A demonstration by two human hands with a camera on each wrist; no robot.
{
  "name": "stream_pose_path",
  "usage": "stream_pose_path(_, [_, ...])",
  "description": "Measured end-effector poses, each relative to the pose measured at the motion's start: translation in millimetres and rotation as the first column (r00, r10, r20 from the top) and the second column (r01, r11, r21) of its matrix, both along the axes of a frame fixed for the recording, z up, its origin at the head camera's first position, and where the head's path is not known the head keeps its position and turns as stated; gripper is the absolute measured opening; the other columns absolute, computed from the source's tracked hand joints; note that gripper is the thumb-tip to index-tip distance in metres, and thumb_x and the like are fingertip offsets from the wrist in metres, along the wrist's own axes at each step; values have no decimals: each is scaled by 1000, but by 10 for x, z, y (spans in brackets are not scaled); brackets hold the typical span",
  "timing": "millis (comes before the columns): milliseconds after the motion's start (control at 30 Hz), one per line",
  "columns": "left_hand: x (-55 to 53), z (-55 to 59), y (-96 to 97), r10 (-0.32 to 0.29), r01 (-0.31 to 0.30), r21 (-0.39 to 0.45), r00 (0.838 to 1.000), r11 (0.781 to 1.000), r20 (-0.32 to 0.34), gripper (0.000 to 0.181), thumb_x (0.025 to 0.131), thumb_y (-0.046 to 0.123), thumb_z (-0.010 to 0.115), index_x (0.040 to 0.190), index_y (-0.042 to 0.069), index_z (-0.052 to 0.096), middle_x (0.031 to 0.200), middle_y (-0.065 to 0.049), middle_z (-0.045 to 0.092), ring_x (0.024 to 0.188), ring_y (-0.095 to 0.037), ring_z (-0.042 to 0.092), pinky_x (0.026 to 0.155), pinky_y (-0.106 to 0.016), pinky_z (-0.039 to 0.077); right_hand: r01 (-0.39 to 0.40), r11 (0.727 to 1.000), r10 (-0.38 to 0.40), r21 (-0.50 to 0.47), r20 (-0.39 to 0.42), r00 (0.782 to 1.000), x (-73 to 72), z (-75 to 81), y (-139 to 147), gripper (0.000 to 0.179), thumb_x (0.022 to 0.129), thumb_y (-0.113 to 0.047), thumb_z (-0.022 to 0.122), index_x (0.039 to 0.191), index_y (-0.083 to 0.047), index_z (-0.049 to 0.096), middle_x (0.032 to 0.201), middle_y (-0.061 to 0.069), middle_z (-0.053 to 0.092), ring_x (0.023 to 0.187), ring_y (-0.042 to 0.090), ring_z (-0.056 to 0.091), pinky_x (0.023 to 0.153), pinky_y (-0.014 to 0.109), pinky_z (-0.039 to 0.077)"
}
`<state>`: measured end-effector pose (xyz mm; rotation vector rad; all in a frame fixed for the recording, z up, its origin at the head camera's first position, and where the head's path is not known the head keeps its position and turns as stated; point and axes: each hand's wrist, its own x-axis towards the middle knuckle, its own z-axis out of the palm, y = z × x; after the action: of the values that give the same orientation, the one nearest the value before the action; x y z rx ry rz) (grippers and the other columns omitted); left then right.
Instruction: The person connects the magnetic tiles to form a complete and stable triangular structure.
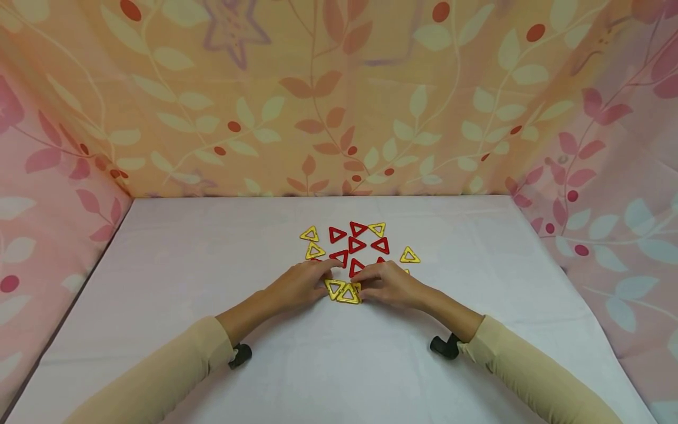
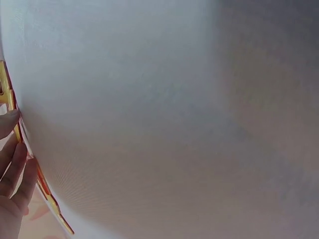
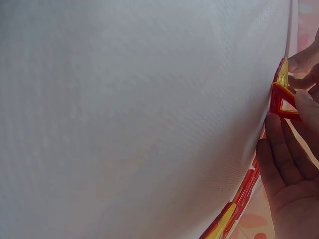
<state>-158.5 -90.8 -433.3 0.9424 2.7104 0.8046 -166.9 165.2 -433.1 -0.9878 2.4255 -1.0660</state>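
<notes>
Two flat yellow triangle tiles, a left one and a middle one, lie edge to edge between the hands. My left hand has its thumb and fingers on the left tile's edge; in the left wrist view the left hand pinches a thin yellow edge. My right hand pinches another yellow triangle tile against the middle one's right side. In the right wrist view this tile stands tilted, orange-red at its rim, between thumb and fingers of the right hand.
Beyond the hands lie several red triangle tiles with yellow triangle tiles around them; some are partly hidden by the fingers. A white cloth covers the table. Patterned curtains stand behind and at both sides.
</notes>
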Motion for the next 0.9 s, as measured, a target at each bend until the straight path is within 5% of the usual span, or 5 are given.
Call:
stream_pose_path(433, [-40,18,-17,-48,33,177,996,984,79,64,83,3,79,140,2,50,100,-5,69,89,-18,64,83,-31,56,-7,1000,8,5,-26,1000,-5,-10,-11,34,86,-12,79,119,-8,73,109,-3,73,99,8,64,90,30,53])
stream_pose_path(900, [-36,23,24,-58,13,288,987,958,148,66,82,3,80,141,2,49,100,-3,68,86,-17,64,77,-28,56,32,999,-31,29,-33,999,-1,23,-39,32,86,-12,78,116,-4,73,86,-10,69,80,7,62,76,25,54])
